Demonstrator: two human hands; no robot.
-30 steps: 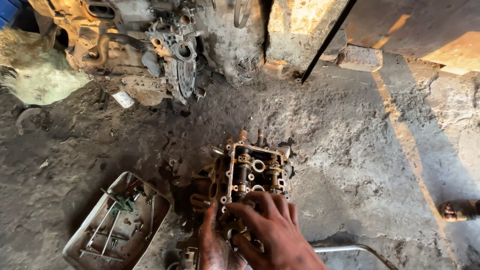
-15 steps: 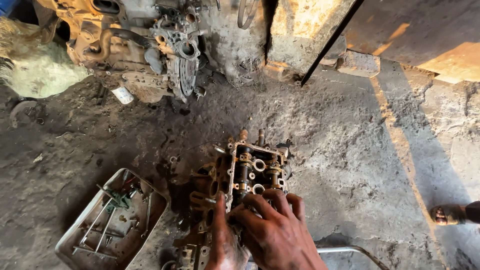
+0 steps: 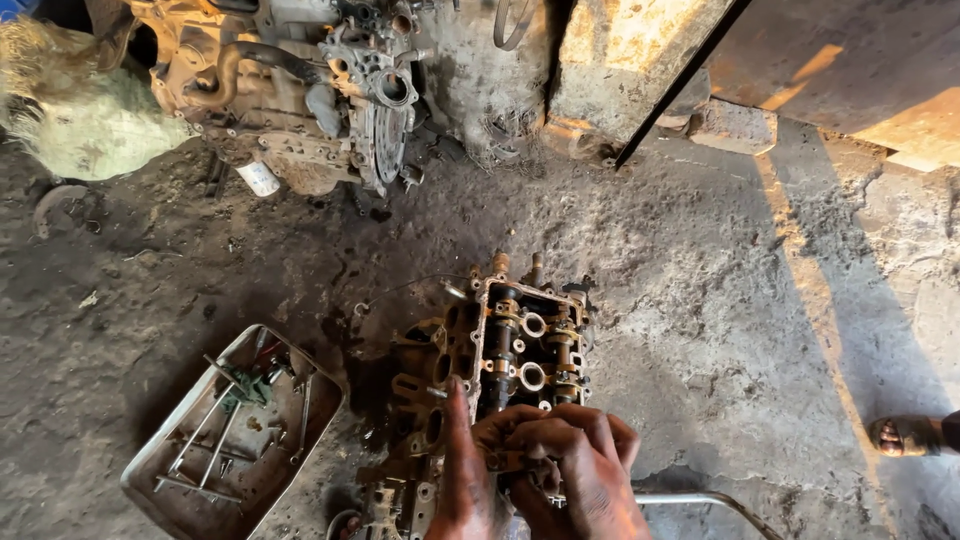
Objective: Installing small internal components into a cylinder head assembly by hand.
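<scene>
We press both hands on the cylinder head (image 3: 520, 350) lying on the dirt floor (image 3: 700, 300): left hand (image 3: 465, 470) flat, fingers straight along its side; right hand (image 3: 580, 465) curled over its near end, grip unclear.

One head-worn camera is looking steeply down at the dirt floor (image 3: 700, 300) from standing or perhaps crouching height, facing forward toward the wall (image 3: 640, 60); no second view is sharing the scene.

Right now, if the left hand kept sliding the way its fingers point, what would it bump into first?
The left hand points up along the greasy cylinder head. It would probably meet the head's dark ports just ahead, though depth is hard to judge.
</scene>
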